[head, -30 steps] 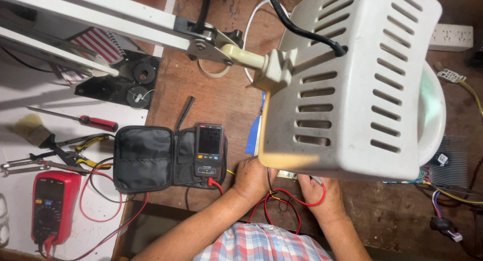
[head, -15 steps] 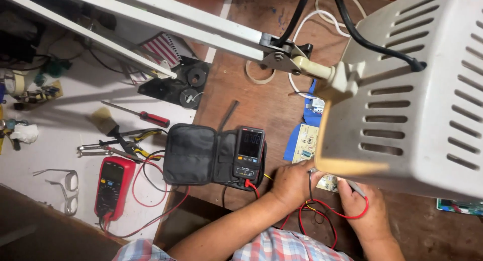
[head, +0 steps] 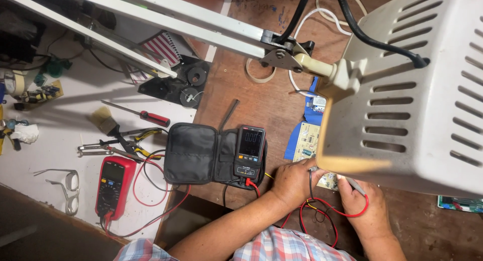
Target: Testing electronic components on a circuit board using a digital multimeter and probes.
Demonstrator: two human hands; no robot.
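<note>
Both hands, left hand [head: 294, 182] and right hand [head: 363, 203], each pinch a probe on the circuit board [head: 306, 140] (right beside the black meter [head: 249, 150]).

Dark rectangular meter screen [head: 251, 142] in black case; red meter's grey screen [head: 113, 172].

Red meter [head: 114, 186], black pouch [head: 193, 153], cream lamp head [head: 412, 95], blue mat [head: 298, 135], red/blue plaid shirt [head: 282, 247], red leads [head: 322, 210].
</note>
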